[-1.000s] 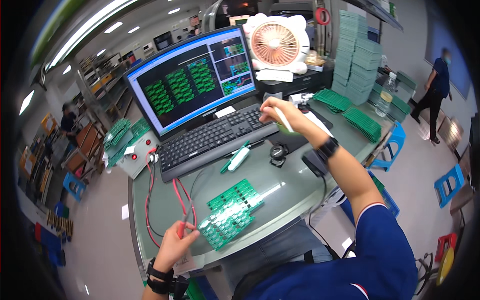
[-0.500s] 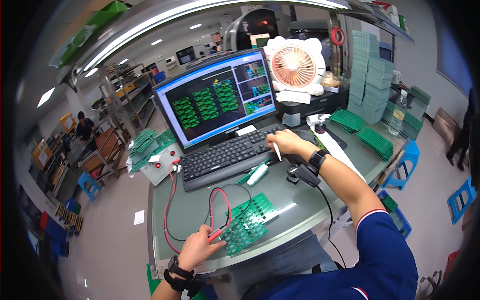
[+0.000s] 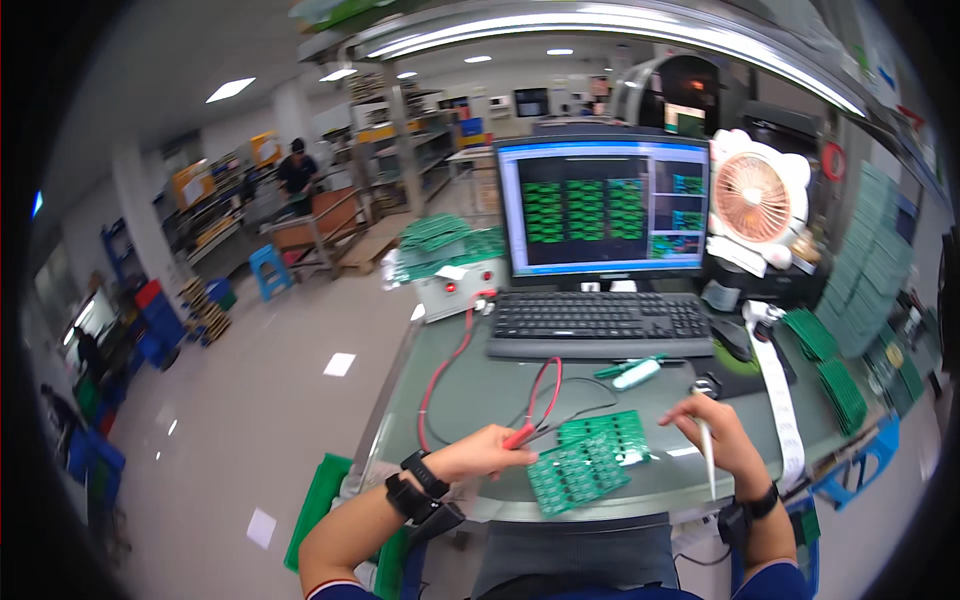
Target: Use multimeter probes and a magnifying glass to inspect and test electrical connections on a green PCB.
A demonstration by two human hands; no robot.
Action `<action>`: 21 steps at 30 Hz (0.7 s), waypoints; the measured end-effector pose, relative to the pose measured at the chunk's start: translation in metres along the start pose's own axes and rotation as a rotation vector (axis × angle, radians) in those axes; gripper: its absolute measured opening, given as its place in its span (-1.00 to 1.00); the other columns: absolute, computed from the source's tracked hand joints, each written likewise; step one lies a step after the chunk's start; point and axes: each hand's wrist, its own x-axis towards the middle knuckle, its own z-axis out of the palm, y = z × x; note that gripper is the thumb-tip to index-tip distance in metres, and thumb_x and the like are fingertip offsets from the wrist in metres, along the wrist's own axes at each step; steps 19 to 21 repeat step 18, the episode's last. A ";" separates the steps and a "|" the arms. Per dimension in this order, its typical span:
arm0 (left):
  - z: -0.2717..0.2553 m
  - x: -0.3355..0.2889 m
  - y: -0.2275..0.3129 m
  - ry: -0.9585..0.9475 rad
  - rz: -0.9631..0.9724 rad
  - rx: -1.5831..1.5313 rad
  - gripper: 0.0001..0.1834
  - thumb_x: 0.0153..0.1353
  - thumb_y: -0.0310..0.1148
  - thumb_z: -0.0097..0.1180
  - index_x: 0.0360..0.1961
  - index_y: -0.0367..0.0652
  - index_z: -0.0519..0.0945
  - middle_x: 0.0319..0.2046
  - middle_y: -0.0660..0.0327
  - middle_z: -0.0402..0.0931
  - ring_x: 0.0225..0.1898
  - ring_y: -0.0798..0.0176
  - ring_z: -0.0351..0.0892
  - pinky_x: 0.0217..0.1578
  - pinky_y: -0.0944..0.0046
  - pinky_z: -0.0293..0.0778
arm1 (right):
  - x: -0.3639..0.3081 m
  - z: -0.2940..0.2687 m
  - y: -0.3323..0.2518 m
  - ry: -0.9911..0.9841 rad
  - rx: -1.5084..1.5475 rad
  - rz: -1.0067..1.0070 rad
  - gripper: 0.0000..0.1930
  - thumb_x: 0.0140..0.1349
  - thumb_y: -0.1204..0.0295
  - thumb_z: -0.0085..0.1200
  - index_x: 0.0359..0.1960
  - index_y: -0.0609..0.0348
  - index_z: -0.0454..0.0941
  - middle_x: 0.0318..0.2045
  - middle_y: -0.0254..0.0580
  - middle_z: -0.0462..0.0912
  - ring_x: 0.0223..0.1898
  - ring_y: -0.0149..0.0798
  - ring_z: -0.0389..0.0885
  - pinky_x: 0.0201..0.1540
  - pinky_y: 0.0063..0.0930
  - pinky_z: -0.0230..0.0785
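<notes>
My right hand (image 3: 728, 435) has left the keyboard (image 3: 600, 322) and, gripping a white pen (image 3: 706, 452), joins my left (image 3: 482, 453), pinching the red probe (image 3: 522, 436), by the boards (image 3: 590, 460) at lower centre

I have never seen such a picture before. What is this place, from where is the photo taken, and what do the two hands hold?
The picture comes from a camera worn on a person's head, looking down at a workbench. The wide lens bends straight edges. The left hand holds a red test probe against a green circuit board panel. The right hand holds a white pen-like tool. Behind them are a black keyboard, a monitor showing green boards, and a small fan.
</notes>
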 end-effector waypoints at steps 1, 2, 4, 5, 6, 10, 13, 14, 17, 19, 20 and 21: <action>0.000 -0.004 -0.007 -0.002 -0.023 -0.197 -0.64 0.22 -0.05 0.24 -0.36 -0.14 0.51 -0.61 0.42 0.34 -0.60 0.47 0.30 -0.53 0.39 0.31 | -0.007 0.001 -0.010 0.020 -0.022 -0.004 -0.92 0.25 0.59 0.05 -0.29 0.21 0.60 -0.35 -0.15 0.64 -0.30 -0.23 0.63 -0.21 -0.42 0.43; 0.001 -0.007 -0.008 -0.021 -0.031 -0.388 -0.68 0.25 -0.08 0.22 -0.39 -0.08 0.47 -0.63 0.49 0.27 -0.62 0.54 0.20 -0.55 0.43 0.26 | -0.014 0.004 -0.011 0.004 -0.014 -0.021 -0.92 0.25 0.59 0.05 -0.29 0.21 0.60 -0.35 -0.15 0.64 -0.30 -0.23 0.63 -0.21 -0.42 0.43; 0.003 -0.021 0.004 -0.034 -0.022 -0.563 -0.75 0.32 -0.15 0.15 -0.40 0.00 0.43 -0.65 0.52 0.15 -0.65 0.57 0.10 -0.55 0.44 0.21 | -0.030 0.011 -0.006 0.310 0.155 0.059 -0.88 0.28 0.61 -0.01 -0.20 0.22 0.55 -0.31 -0.12 0.64 -0.27 -0.27 0.63 -0.17 -0.42 0.46; 0.005 -0.026 0.004 -0.009 0.022 -0.710 -0.78 0.33 -0.17 0.13 -0.38 0.00 0.43 -0.64 0.52 0.15 -0.65 0.58 0.09 -0.54 0.44 0.21 | -0.036 0.016 -0.003 0.299 0.161 0.054 -0.88 0.28 0.61 -0.01 -0.20 0.22 0.55 -0.31 -0.12 0.64 -0.27 -0.27 0.63 -0.17 -0.42 0.46; 0.009 -0.030 0.005 0.019 0.065 -0.855 -0.80 0.35 -0.19 0.11 -0.37 0.00 0.44 -0.64 0.53 0.14 -0.65 0.58 0.07 -0.53 0.45 0.20 | -0.043 0.021 0.001 0.346 0.303 0.086 -0.85 0.28 0.61 -0.01 -0.13 0.21 0.50 -0.31 -0.12 0.64 -0.25 -0.27 0.63 -0.14 -0.41 0.47; 0.036 -0.029 0.030 -0.009 0.206 -1.099 -0.83 0.36 -0.21 0.10 -0.32 -0.01 0.43 -0.63 0.52 0.12 -0.66 0.59 0.07 -0.55 0.45 0.19 | -0.053 0.053 -0.014 0.208 0.673 0.223 -0.66 0.25 0.47 0.13 0.02 0.18 0.34 -0.16 -0.05 0.59 -0.08 -0.21 0.60 0.04 -0.34 0.44; 0.061 -0.019 0.038 -0.015 0.220 -1.083 -0.83 0.37 -0.24 0.07 -0.34 -0.01 0.39 -0.65 0.51 0.10 -0.65 0.57 0.09 -0.56 0.46 0.16 | -0.047 0.082 -0.023 -0.008 0.984 0.119 -0.35 0.16 0.21 0.29 0.21 0.17 0.26 0.17 -0.01 0.39 0.21 -0.16 0.38 0.26 -0.23 0.23; 0.070 -0.012 0.038 -0.022 0.253 -1.081 -0.85 0.36 -0.25 0.08 -0.30 -0.02 0.41 -0.64 0.50 0.11 -0.65 0.57 0.10 -0.56 0.45 0.17 | -0.040 0.088 -0.035 -0.038 1.039 0.146 -0.25 0.14 0.13 0.30 0.28 0.16 0.22 0.26 -0.03 0.31 0.29 -0.17 0.29 0.31 -0.21 0.15; 0.098 -0.001 0.045 0.024 0.205 -1.023 -0.85 0.36 -0.21 0.08 -0.15 0.06 0.43 -0.67 0.53 0.09 -0.70 0.60 0.07 -0.58 0.52 0.15 | -0.036 0.090 -0.039 -0.044 1.073 0.064 -0.13 0.15 0.04 0.26 0.39 0.17 0.10 0.34 -0.17 0.25 0.35 -0.22 0.19 0.38 -0.25 -0.02; 0.104 0.000 0.047 0.027 0.225 -1.010 -0.66 0.34 -0.19 0.10 0.11 0.09 0.41 -0.63 0.55 0.17 -0.70 0.59 0.09 -0.59 0.54 0.15 | -0.043 0.088 -0.045 0.038 0.899 0.144 -0.08 0.13 -0.08 0.23 0.40 0.14 0.08 0.34 -0.18 0.26 0.38 -0.23 0.12 0.41 -0.24 -0.09; 0.104 0.000 0.047 0.027 0.225 -1.010 -0.66 0.34 -0.19 0.10 0.11 0.09 0.41 -0.63 0.55 0.17 -0.70 0.59 0.09 -0.59 0.54 0.15 | -0.043 0.088 -0.045 0.038 0.899 0.144 -0.08 0.13 -0.08 0.23 0.40 0.14 0.08 0.34 -0.18 0.26 0.38 -0.23 0.12 0.41 -0.24 -0.09; 0.104 0.000 0.047 0.027 0.225 -1.010 -0.66 0.34 -0.19 0.10 0.11 0.09 0.41 -0.63 0.55 0.17 -0.70 0.59 0.09 -0.59 0.54 0.15 | -0.043 0.088 -0.045 0.038 0.899 0.144 -0.08 0.13 -0.08 0.23 0.40 0.14 0.08 0.34 -0.18 0.26 0.38 -0.23 0.12 0.41 -0.24 -0.09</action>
